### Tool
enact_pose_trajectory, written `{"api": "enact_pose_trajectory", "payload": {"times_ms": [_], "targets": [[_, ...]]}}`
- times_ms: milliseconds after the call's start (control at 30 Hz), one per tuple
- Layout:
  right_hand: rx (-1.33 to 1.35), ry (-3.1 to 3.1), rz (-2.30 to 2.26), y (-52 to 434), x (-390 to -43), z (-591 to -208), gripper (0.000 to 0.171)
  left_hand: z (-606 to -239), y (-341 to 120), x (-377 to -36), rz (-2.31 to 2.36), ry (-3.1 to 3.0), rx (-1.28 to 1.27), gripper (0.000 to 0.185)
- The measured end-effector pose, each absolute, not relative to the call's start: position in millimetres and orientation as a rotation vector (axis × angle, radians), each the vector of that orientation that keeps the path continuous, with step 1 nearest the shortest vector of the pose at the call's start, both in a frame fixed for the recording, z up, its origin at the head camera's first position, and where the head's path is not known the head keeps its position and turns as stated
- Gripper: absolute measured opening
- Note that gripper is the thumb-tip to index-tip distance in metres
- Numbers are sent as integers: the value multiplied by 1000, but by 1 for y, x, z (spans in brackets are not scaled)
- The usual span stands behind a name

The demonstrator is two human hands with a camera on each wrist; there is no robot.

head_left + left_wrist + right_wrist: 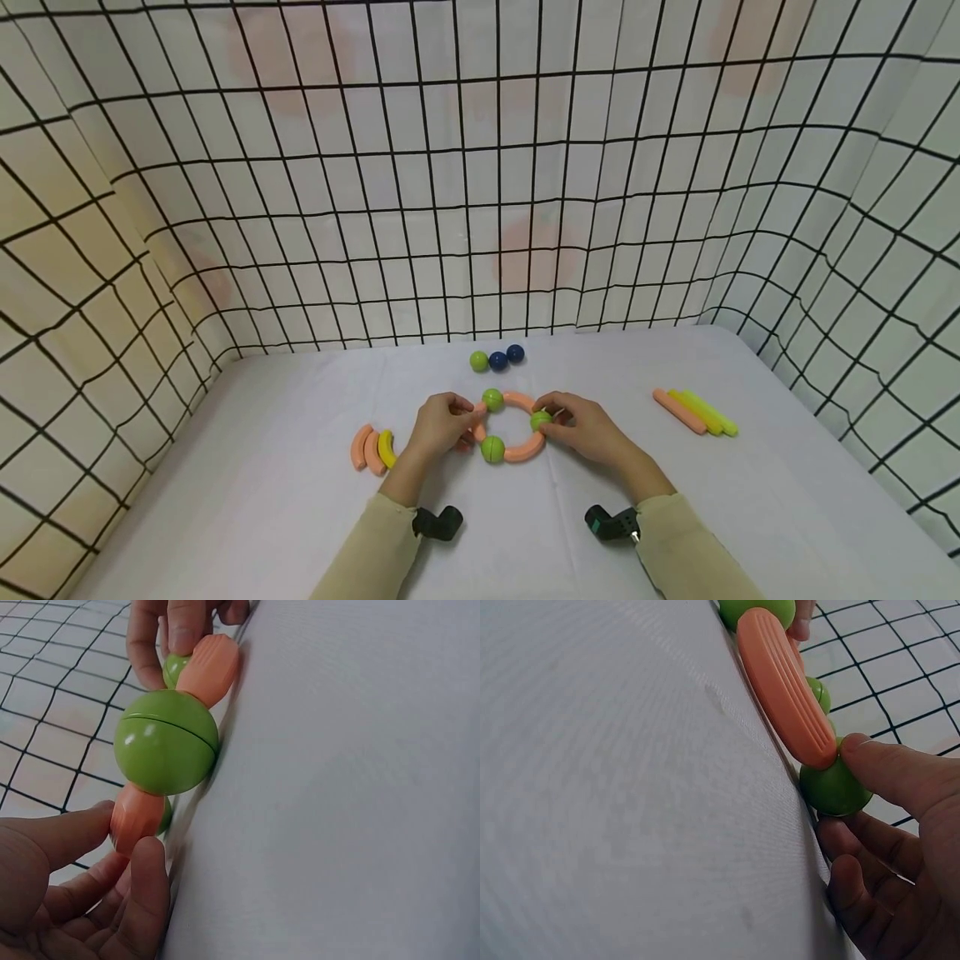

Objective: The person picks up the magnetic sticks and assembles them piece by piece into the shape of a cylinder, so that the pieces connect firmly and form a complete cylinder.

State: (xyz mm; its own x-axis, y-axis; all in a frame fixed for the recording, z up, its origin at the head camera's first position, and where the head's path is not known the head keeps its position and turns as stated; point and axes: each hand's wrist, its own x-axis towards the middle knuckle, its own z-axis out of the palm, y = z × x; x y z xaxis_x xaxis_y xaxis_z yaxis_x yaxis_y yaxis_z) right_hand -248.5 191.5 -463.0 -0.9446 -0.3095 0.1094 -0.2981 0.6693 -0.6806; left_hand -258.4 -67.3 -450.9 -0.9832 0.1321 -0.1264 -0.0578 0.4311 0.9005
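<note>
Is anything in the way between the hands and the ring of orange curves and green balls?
Nothing visible is. The left hand already touches the ring at its left orange curve, and the right hand pinches the green ball on the ring's right side.

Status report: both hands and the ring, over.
Left hand pinches ring's left orange piece. Right hand pinches right green ball. Ring flat on table, nothing blocking.

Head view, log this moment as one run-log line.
left hand grips ring's left side | right hand pinches green ball | ring flat on table | spare balls behind
</note>
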Motion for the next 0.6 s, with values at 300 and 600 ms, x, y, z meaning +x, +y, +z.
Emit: {"api": "enact_pose_trajectory", "payload": {"times_ms": [300, 600], "targets": [[-523, 2852, -1169, 192, -249, -464, 25, -453, -67, -258, 1592, 2505, 76, 26], [-540, 2872, -1159, 192, -248, -465, 25, -456, -67, -258, 1581, 2530, 83, 21]]}}
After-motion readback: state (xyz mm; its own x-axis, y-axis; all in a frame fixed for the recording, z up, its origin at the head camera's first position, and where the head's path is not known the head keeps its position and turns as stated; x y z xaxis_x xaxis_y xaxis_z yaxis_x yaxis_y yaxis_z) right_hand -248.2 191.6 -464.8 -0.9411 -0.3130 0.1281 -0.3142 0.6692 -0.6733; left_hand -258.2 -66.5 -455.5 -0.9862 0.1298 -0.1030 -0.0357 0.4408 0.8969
